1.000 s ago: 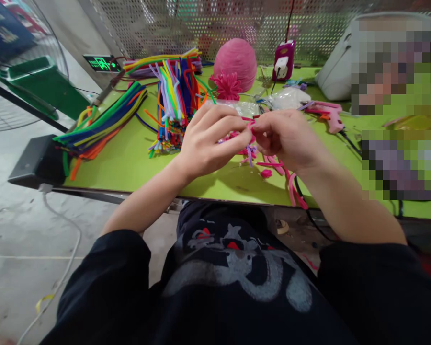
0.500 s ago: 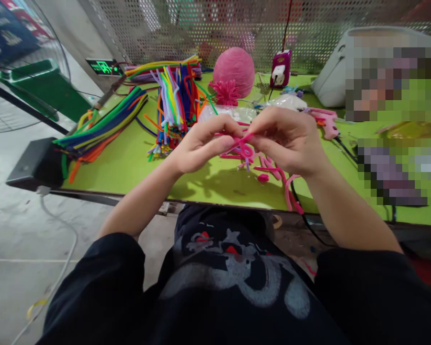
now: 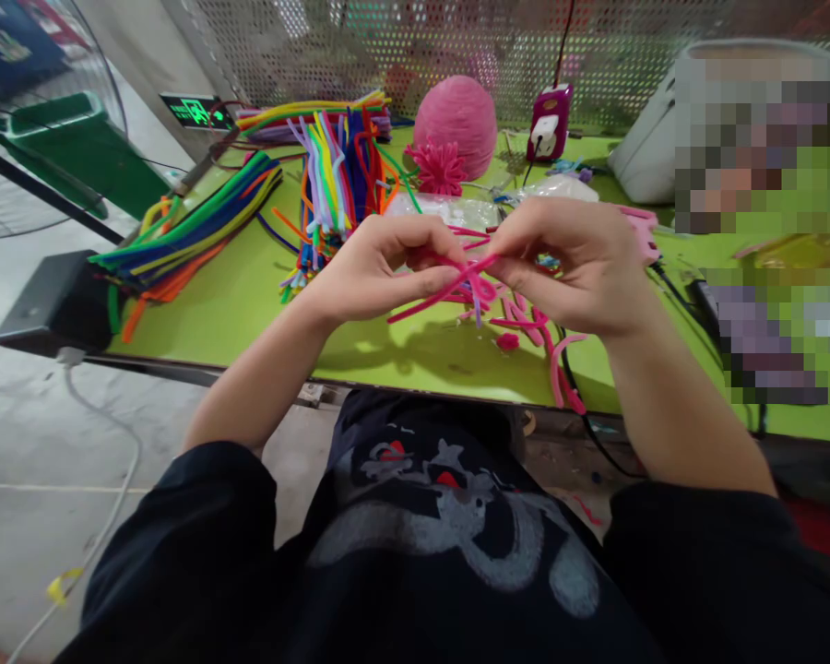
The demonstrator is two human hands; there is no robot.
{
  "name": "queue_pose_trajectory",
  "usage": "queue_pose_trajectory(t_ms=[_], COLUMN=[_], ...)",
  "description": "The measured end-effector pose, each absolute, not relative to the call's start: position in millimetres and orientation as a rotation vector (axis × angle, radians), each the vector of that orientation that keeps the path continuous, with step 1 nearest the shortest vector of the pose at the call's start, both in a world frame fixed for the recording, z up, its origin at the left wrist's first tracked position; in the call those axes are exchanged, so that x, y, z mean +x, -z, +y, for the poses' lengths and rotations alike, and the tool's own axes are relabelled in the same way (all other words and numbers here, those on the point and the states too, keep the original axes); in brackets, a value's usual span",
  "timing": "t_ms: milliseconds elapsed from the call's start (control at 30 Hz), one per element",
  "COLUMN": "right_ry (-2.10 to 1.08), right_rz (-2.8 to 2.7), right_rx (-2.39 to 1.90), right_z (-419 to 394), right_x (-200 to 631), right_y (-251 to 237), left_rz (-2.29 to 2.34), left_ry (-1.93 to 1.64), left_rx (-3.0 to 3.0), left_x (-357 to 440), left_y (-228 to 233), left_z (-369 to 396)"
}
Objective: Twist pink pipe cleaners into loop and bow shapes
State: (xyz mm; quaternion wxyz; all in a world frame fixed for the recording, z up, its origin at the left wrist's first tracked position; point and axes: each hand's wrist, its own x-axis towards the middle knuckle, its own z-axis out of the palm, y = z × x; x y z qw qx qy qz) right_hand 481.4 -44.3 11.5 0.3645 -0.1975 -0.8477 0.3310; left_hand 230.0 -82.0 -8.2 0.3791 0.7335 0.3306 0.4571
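Left hand and right hand: each grip pinched on pink pipe cleaner, which crosses between them above worktop. Small loop just below crossing. Perhaps, if one grip loosens, crossing slips and loop opens; uneven pull could bend it crooked.

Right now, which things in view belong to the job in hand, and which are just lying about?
In the job:
- pink pipe cleaner, pinched by left hand and right hand
- loose pink scrap below, probably

Lying about, seemingly:
- black box
- green bin
- purple socket
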Motion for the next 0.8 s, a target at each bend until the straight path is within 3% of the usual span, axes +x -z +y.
queue_pose_trajectory(t_ms=[233, 433, 533, 700, 800], right_ry=[-0.753, -0.615, -0.368, 0.367, 0.546], right_rz=[-2.227, -2.211, -2.18, -2.261, -2.293], right_rx=[-0.434, -0.382, -0.294, -0.1, -0.031], right_z=[-44.5, -48.9, -48.0, -39.7, -35.2], right_x=[480.7, 475.4, 473.8, 481.2, 482.7], right_y=[-11.4, -6.6, -1.1, 10.1, 13.6], left_rz=[0.891, 0.89, 0.872, 0.792, 0.775], left_ry=[-1.394, -1.355, -1.351, -1.177, -1.053], left_rx=[2.117, 2.104, 1.927, 1.534, 1.492], left_x=[227.3, 234.7, 242.3, 248.7, 247.7], left_y=[20.2, 13.4, 13.1, 19.0, 19.2], left_z=[-73.6, -84.2, -87.4, -79.5, -76.7])
